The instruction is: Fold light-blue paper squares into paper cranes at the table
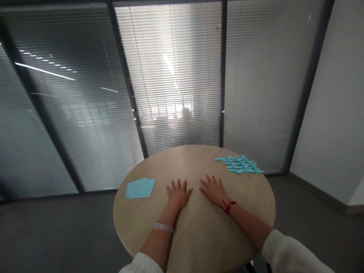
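Note:
My left hand (178, 194) lies flat on the round wooden table (193, 235), fingers spread and nothing in it. To its left, a short gap away, are light blue paper sheets (140, 188), overlapping and slightly askew. My right hand (214, 190) also rests palm down on the tabletop with its fingers apart, holding nothing. Beyond it, at the far right of the table, several folded blue paper cranes (240, 164) stand close together in rows. A pale bangle circles my left wrist and a red cord bracelet my right.
Behind the table rises a glass partition (182, 76) with closed blinds and dark frames. A white wall (335, 113) stands to the right. Grey floor (62, 231) surrounds the table, and part of a dark chair or table leg shows at the bottom right.

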Demonstrator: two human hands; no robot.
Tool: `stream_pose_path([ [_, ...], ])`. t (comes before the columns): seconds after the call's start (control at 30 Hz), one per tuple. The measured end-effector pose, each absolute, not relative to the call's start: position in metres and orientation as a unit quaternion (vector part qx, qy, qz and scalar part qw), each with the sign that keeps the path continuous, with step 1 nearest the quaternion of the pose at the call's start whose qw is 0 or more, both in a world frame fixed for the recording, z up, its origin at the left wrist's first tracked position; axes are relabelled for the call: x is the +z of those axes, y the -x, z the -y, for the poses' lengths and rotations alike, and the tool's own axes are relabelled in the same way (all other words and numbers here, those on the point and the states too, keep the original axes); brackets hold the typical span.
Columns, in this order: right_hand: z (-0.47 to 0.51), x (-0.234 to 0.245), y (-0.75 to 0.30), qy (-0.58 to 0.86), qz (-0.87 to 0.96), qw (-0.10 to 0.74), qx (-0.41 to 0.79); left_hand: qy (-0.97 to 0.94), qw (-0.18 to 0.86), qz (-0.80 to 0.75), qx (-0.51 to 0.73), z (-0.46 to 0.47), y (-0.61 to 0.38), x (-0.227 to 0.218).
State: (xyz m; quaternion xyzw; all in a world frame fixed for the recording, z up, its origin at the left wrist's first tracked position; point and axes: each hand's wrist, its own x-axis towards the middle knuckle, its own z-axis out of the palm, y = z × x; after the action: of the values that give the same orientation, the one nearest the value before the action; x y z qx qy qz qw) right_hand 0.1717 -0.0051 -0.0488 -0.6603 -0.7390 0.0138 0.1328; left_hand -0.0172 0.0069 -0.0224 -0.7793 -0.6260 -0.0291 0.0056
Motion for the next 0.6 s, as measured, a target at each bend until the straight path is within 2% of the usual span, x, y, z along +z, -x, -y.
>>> stream_pose_path([
  [0.6,0.0079,-0.0493,-0.1724,0.662,0.738,0.122,0.031,0.788,-0.011,0.615,-0.027,-0.0079,0.0204,-0.0267],
])
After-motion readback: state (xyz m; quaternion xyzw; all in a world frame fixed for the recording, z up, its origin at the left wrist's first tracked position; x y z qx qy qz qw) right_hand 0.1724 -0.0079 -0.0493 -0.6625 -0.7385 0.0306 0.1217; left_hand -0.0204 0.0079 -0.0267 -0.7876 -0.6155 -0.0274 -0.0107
